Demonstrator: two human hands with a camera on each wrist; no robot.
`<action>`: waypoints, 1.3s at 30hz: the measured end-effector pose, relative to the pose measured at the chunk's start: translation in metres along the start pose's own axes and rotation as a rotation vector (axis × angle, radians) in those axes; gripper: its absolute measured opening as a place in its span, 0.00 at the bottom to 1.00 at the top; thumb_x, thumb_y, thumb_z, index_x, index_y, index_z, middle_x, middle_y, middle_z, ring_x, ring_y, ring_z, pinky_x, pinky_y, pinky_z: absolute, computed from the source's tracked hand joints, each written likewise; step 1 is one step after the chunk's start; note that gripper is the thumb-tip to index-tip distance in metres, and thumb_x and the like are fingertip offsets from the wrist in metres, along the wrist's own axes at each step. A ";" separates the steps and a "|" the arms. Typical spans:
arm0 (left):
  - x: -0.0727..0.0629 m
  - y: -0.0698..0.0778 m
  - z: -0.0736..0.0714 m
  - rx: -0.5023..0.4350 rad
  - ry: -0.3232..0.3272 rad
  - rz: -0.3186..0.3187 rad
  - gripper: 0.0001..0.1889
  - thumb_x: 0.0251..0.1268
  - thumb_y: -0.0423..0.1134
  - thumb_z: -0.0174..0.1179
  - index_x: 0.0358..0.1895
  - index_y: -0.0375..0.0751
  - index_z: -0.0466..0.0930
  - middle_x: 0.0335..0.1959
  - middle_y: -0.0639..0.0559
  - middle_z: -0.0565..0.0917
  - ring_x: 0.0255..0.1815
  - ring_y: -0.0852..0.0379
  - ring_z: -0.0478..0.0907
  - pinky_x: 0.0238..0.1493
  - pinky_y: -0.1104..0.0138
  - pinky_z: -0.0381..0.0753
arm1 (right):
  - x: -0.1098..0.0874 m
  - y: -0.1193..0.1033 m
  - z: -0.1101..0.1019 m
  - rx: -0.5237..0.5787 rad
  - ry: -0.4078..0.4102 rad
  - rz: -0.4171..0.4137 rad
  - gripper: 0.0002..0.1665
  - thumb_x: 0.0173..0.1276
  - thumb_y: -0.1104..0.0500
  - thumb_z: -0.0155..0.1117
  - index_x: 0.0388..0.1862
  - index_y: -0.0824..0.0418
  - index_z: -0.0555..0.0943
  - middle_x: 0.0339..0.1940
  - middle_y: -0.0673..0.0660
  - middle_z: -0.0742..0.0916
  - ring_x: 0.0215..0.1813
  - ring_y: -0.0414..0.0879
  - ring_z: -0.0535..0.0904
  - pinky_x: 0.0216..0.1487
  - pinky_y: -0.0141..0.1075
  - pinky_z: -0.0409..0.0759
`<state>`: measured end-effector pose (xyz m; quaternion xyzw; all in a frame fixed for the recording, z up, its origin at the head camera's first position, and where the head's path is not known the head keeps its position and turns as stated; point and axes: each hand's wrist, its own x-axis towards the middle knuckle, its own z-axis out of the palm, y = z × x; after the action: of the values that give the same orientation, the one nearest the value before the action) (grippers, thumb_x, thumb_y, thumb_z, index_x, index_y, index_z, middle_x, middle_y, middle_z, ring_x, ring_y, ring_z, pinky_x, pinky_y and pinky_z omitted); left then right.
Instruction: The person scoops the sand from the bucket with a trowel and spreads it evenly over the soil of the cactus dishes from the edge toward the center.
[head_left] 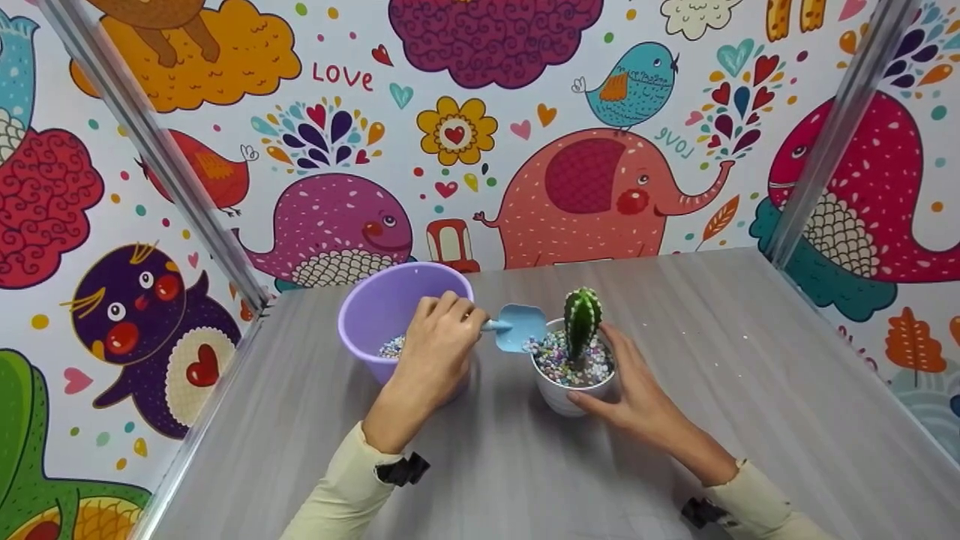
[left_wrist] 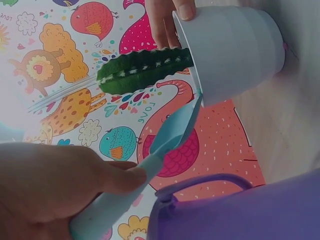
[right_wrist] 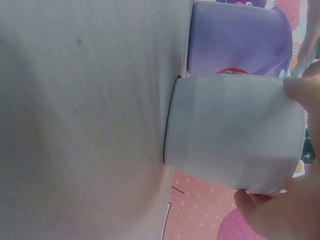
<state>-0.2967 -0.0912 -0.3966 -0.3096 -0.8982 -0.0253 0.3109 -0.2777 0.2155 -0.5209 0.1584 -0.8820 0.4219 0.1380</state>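
Note:
A light-blue toy shovel (head_left: 523, 328) is gripped by its handle in my left hand (head_left: 441, 341). Its blade meets the rim of a white pot (head_left: 564, 401), as the left wrist view also shows, and a few beads lie at that edge. In the pot a green cactus (head_left: 582, 322) stands upright among multicoloured beads (head_left: 551, 364). My right hand (head_left: 637, 397) holds the pot from its right side, thumb at the front and fingers behind. Under and behind my left hand is a purple bucket (head_left: 367, 319) with more beads inside, partly hidden by that hand.
The grey wood-grain table (head_left: 487, 472) has a few tiny beads scattered right of the pot. The bucket's purple handle (left_wrist: 210, 181) shows in the left wrist view. Behind stands a wall with cartoon animals (head_left: 585, 202), with metal posts (head_left: 840, 127) at both corners.

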 end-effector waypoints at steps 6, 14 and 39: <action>0.000 0.002 0.003 0.032 0.016 0.005 0.11 0.66 0.30 0.73 0.49 0.46 0.92 0.43 0.50 0.90 0.47 0.49 0.79 0.54 0.56 0.76 | 0.001 0.000 0.001 -0.003 0.005 -0.016 0.70 0.59 0.38 0.86 0.88 0.59 0.54 0.85 0.64 0.67 0.85 0.63 0.63 0.80 0.68 0.65; 0.001 0.003 0.014 0.144 0.091 0.028 0.11 0.65 0.36 0.77 0.49 0.46 0.92 0.44 0.51 0.91 0.47 0.51 0.81 0.54 0.57 0.77 | -0.001 -0.001 0.000 -0.001 0.005 -0.004 0.71 0.59 0.40 0.86 0.89 0.60 0.54 0.86 0.65 0.66 0.86 0.63 0.62 0.81 0.68 0.65; -0.010 0.000 0.024 0.061 0.114 0.012 0.12 0.69 0.36 0.75 0.53 0.45 0.92 0.47 0.52 0.91 0.51 0.52 0.81 0.57 0.57 0.77 | 0.000 -0.002 -0.001 0.008 0.016 -0.011 0.72 0.58 0.37 0.86 0.89 0.59 0.54 0.86 0.63 0.66 0.86 0.62 0.62 0.81 0.69 0.64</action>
<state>-0.3036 -0.0913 -0.4221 -0.3036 -0.8776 -0.0135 0.3709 -0.2765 0.2152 -0.5195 0.1604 -0.8782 0.4260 0.1466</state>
